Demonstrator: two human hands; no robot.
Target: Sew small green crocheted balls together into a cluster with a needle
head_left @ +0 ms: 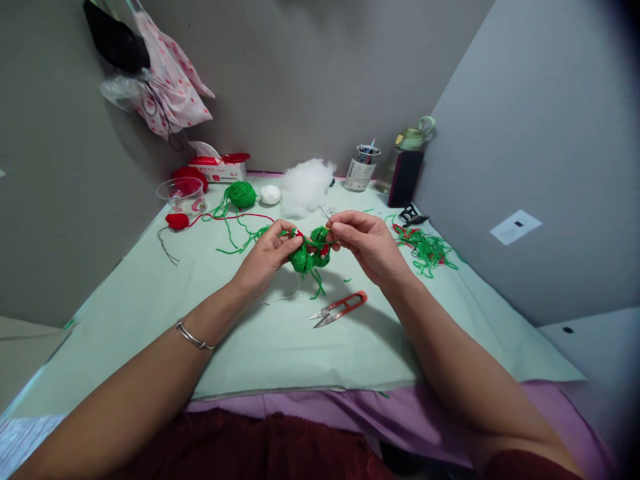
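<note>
Over the middle of the table, my left hand (274,248) is closed on a green crocheted piece (302,259) with red and white parts and loose green yarn ends hanging below. My right hand (363,240) pinches a thin needle (326,215) whose end sticks up past the fingertips, right beside the crocheted piece. A strand of green yarn runs between the two hands. Below them, thread snips (341,309) with orange handles lie on the table, blades pointing left.
A green yarn ball (241,195), a white ball (271,195) and fluffy white stuffing (307,185) lie at the back. Left stand a clear plastic cup (183,200) and a small red ball (177,221). Right are yarn scraps (429,252), a phone (406,179), a bottle (412,139) and a pen jar (361,172).
</note>
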